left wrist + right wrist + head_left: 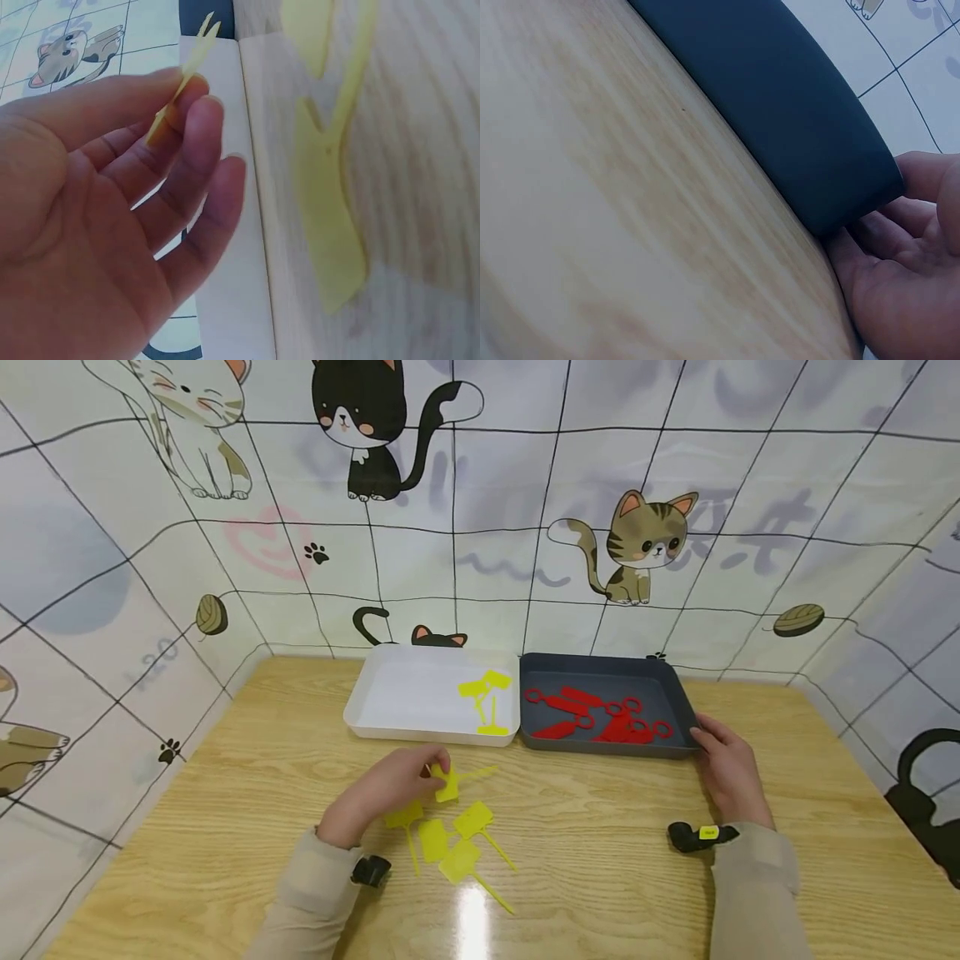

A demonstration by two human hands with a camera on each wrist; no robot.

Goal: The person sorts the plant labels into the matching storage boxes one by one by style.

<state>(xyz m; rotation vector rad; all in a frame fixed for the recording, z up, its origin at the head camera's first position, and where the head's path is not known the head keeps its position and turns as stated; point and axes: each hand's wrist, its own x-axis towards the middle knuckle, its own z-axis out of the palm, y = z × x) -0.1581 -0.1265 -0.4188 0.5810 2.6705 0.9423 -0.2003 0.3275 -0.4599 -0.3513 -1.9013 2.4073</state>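
Note:
My left hand (397,781) pinches a yellow T-shaped plant label (447,785) between thumb and fingertips, just in front of the white tray (405,732). In the left wrist view the label (196,56) is seen nearly edge-on. Several more yellow plant labels (472,820) lie on the table below this hand, and a few labels (492,729) sit at the right end of the white tray. At the right front corner of the dark grey tray (600,747), my right hand (731,768) holds the rim and side; its fingers (922,176) are partly hidden by the tray.
Several flat red tags with ring ends (622,727) lie inside the dark grey tray. Both trays stand side by side on the wooden table (585,860), close to the back wall sheet (495,560) with printed cats.

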